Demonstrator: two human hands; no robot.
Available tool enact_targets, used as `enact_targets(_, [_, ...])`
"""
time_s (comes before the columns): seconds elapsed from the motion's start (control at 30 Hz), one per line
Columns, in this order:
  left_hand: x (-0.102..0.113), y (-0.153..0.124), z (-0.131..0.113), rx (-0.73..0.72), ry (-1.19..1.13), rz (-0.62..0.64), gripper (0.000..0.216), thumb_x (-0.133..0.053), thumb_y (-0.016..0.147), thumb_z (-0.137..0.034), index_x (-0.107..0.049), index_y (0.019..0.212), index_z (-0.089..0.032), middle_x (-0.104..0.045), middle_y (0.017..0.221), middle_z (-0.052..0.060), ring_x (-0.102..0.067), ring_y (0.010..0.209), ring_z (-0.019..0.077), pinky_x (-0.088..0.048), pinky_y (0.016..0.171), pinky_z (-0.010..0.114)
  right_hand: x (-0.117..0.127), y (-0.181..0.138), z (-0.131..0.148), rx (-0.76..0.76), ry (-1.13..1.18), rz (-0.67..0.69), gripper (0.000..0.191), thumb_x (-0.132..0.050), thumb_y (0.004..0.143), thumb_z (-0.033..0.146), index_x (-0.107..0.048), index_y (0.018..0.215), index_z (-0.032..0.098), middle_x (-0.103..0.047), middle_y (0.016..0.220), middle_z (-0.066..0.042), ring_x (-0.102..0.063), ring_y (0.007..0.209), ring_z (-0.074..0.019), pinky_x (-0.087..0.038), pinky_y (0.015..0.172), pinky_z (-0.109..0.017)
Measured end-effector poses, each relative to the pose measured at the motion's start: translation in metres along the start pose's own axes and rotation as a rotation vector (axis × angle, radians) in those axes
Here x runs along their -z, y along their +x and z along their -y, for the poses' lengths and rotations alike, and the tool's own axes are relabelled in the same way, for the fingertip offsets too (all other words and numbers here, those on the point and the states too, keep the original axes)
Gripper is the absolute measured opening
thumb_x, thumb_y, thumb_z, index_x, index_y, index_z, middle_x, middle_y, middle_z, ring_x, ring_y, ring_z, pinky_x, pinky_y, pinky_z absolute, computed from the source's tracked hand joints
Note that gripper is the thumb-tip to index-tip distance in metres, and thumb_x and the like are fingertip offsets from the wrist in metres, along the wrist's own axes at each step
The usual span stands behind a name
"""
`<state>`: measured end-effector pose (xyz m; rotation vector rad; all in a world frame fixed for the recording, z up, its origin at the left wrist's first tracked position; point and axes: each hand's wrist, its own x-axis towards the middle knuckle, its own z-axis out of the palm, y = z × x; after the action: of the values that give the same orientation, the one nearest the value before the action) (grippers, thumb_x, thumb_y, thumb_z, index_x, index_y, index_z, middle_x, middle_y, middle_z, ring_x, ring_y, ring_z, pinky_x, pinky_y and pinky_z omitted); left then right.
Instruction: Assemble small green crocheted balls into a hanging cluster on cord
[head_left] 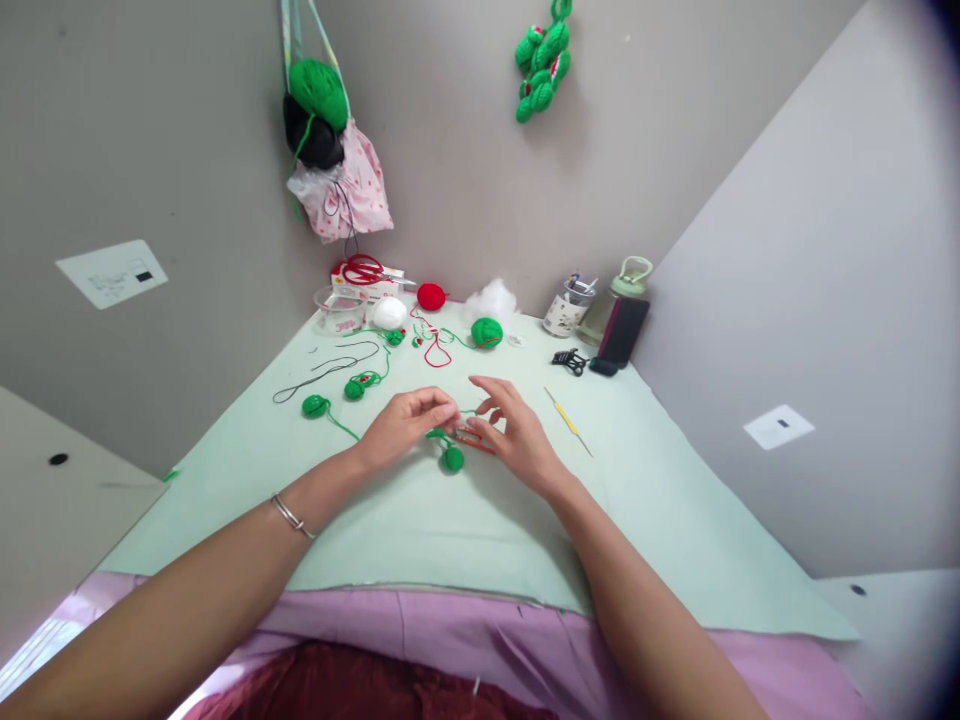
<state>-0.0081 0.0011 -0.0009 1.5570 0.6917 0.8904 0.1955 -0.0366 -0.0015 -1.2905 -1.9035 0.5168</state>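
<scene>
**A:** What is closest?

**B:** A dark red cloth (360, 690) on the person's lap. A pink cloth (465, 625) lies just past it and meets the edge of the light green worktop (660, 490).

**A:** Where are the hands?

**B:** Both arms reach out over the worktop. The left hand (409, 425) has a thin bracelet (292, 515) on its wrist. Its fingertips are pinched together on a green thread (439, 434).

**A:** And the other one?

**B:** The right hand (517, 435) is just beside the left one. Its fingers are spread apart and grip nothing. A small red piece (474, 438) lies between the two hands. It is too small to tell what it is.

**A:** Where is the little green ball?

**B:** The little green ball (452, 458) lies on the worktop, right below the fingertips, at the end of the green thread.

**A:** What else is there?

**B:** A crochet hook (568, 420) lies near the right hand. Two more green balls (315, 405) lie to the left, next to a black cord (326, 370). Farther back are a green yarn ball (487, 332), a red ball (431, 296), a white ball (390, 313), some white fluff (493, 298) and red scissors (364, 270). A cup of pens (568, 308) stands in the back corner.
</scene>
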Motion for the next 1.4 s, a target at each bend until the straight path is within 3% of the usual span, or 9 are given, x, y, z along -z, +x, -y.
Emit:
enact_targets(0.1, [-0.003, -0.001, 0.0, 0.024, -0.028, 0.056, 0.028, -0.062, 0.088, -0.044, -0.065, 0.082, -0.016, -0.067, 0.082, 0.003, -0.061, 0.079, 0.0149, -0.048, 0.082, 0.029, -0.001, 0.001, 0.001, 0.018, 0.061, 0.12, 0.03, -0.053, 0.091, 0.023, -0.067, 0.117, 0.023, -0.07, 0.107, -0.006, -0.065, 0.081, -0.0147, -0.051, 0.077, -0.029])
enact_targets(0.23, [0.003, 0.001, 0.003, 0.036, -0.047, -0.008, 0.026, -0.063, 0.087, -0.044, -0.067, 0.086, -0.017, -0.068, 0.084, 0.003, -0.061, 0.078, 0.0142, -0.047, 0.081, 0.029, 0.011, 0.007, -0.013, -0.09, 0.062, -0.026, 0.02, -0.056, 0.087, 0.026, -0.074, 0.093, 0.02, -0.071, 0.08, -0.004, -0.063, 0.068, -0.0148, -0.05, 0.072, -0.03])
enact_targets(0.47, [0.012, 0.006, 0.007, 0.034, -0.093, -0.102, 0.027, -0.065, 0.086, -0.044, -0.067, 0.091, -0.017, -0.07, 0.096, 0.006, -0.063, 0.082, 0.0158, -0.049, 0.085, 0.032, 0.051, 0.013, -0.03, -0.246, 0.172, -0.29, 0.029, -0.061, 0.084, 0.034, -0.073, 0.103, 0.016, -0.074, 0.098, -0.009, -0.059, 0.062, -0.0124, -0.05, 0.064, -0.029])
enact_targets(0.57, [0.005, 0.004, 0.011, 0.065, -0.094, -0.008, 0.029, -0.066, 0.084, -0.045, -0.067, 0.09, -0.017, -0.071, 0.092, 0.006, -0.064, 0.079, 0.0152, -0.049, 0.083, 0.031, 0.04, 0.01, -0.01, -0.199, 0.412, -0.04, 0.05, -0.066, 0.083, 0.033, -0.059, 0.132, 0.025, -0.065, 0.13, -0.009, -0.058, 0.062, -0.009, -0.051, 0.062, -0.028])
enact_targets(0.7, [-0.001, 0.003, 0.014, 0.082, -0.099, 0.103, 0.031, -0.066, 0.084, -0.045, -0.067, 0.093, -0.015, -0.071, 0.09, 0.007, -0.065, 0.08, 0.0159, -0.049, 0.082, 0.031, 0.013, 0.006, 0.012, -0.239, 0.493, 0.312, 0.041, -0.068, 0.082, 0.039, -0.068, 0.118, 0.019, -0.074, 0.097, -0.007, -0.064, 0.072, -0.0146, -0.051, 0.066, -0.028])
enact_targets(0.93, [0.04, 0.009, 0.003, -0.069, 0.415, -0.146, 0.027, -0.059, 0.086, -0.04, -0.066, 0.104, -0.021, -0.071, 0.104, 0.006, -0.064, 0.097, 0.0209, -0.047, 0.091, 0.036, 0.064, 0.011, -0.039, -0.343, 0.056, -0.282, 0.031, -0.061, 0.081, 0.039, -0.071, 0.095, 0.014, -0.071, 0.077, -0.008, -0.061, 0.062, -0.0173, -0.05, 0.066, -0.034])
enact_targets(1.07, [0.079, 0.014, 0.012, -0.074, 0.924, -0.381, 0.021, -0.057, 0.082, -0.029, -0.068, 0.099, -0.023, -0.068, 0.111, 0.008, -0.055, 0.114, 0.0296, -0.039, 0.103, 0.044, 0.1, 0.005, -0.067, -0.399, -0.567, -0.591, 0.045, -0.057, 0.082, 0.027, -0.063, 0.126, 0.016, -0.066, 0.122, -0.018, -0.063, 0.073, -0.0194, -0.047, 0.081, -0.041])
enact_targets(1.23, [0.099, 0.021, 0.039, 0.096, 1.115, -0.382, 0.032, -0.062, 0.072, -0.028, -0.068, 0.102, -0.02, -0.066, 0.105, 0.014, -0.054, 0.113, 0.0356, -0.035, 0.104, 0.047, 0.061, 0.009, -0.062, -0.32, -0.449, -0.302, 0.028, -0.052, 0.092, 0.034, -0.074, 0.096, 0.018, -0.073, 0.087, -0.01, -0.064, 0.072, -0.0212, -0.046, 0.075, -0.035])
enact_targets(1.4, [0.099, 0.023, 0.048, 0.074, 1.116, -0.384, 0.011, -0.06, 0.072, -0.024, -0.066, 0.081, -0.022, -0.066, 0.092, 0.011, -0.056, 0.101, 0.0327, -0.037, 0.099, 0.045, 0.01, 0.015, -0.051, -0.112, -0.668, 0.076, 0.033, -0.048, 0.095, 0.02, -0.064, 0.124, 0.019, -0.067, 0.12, -0.013, -0.06, 0.106, -0.0244, -0.045, 0.081, -0.033])
